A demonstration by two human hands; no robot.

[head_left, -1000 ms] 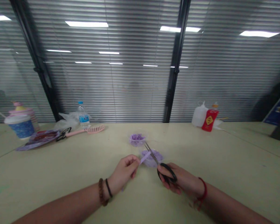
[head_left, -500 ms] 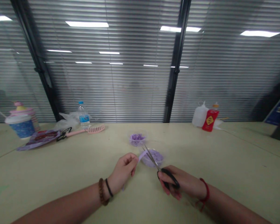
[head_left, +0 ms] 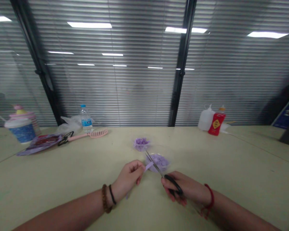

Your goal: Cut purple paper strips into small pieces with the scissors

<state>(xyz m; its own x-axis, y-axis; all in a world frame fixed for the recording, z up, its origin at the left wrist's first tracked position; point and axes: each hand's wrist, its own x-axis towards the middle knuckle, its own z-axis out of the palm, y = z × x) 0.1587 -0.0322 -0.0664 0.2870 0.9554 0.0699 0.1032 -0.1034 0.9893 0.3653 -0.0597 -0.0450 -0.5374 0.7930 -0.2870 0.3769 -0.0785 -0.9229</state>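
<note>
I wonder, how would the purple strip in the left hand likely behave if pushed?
The purple strip would probably bend easily, being narrow and seemingly thin. Its upper end juts nearly straight from the left hand toward the scissors, so it may have slight stiffness. It is likely very light, with so little material showing.

A lilac strip [head_left: 148, 166] is pinched by the left hand [head_left: 130, 175], its upper end overlapped by the blades of black-handled scissors [head_left: 173, 182] gripped in the right hand [head_left: 185, 186]. Beyond, purple pieces [head_left: 162, 159] are held in two clear bowls [head_left: 141, 149], and a pink hairbrush [head_left: 98, 133] is laid near a blue-capped water bottle [head_left: 87, 121]
</note>
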